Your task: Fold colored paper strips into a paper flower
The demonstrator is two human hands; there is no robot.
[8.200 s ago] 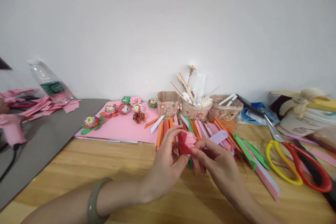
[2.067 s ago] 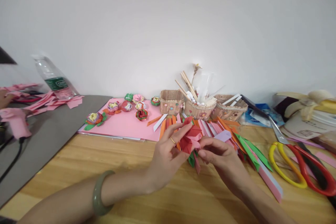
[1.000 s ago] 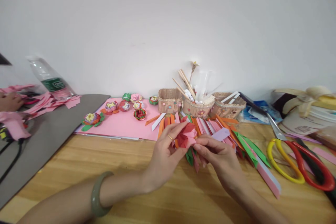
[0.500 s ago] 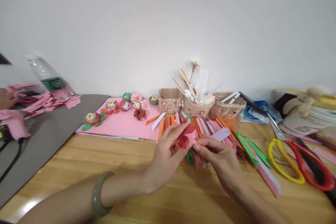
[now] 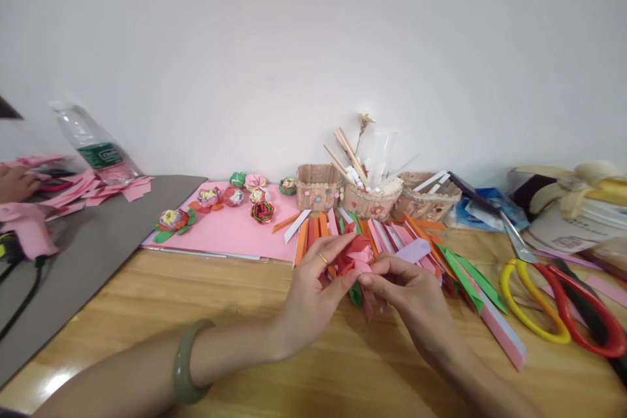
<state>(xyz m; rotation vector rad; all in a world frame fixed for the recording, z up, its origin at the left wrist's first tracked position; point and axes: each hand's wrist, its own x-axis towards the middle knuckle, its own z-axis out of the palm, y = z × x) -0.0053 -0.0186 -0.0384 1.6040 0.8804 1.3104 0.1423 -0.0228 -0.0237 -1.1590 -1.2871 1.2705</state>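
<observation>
Between my hands is a folded paper flower [image 5: 358, 255] with red and pink petals. My left hand [image 5: 316, 287], with a ring on one finger, is closed around its left side. My right hand [image 5: 409, 287] pinches a pink petal at the flower's lower right between thumb and forefinger. Below and behind the flower lie folded paper strips [image 5: 392, 238] in orange, pink, lilac and white. Green and pink strips [image 5: 473, 281] stick out to the right. My fingers hide part of the flower's underside.
Several finished paper flowers [image 5: 209, 197] sit on pink paper sheets [image 5: 235, 232]. Woven baskets [image 5: 318, 188] stand along the wall. Large scissors [image 5: 558, 300] lie at right near a banana peel [image 5: 571, 199]. At left are a bottle [image 5: 105, 157], a pink glue gun [image 5: 29, 228] and another person's hand [image 5: 17, 183].
Both my hands stay nearly in place, the right fingers shifting slightly at the pink petal. At far left, the other person's hand moves slightly.
</observation>
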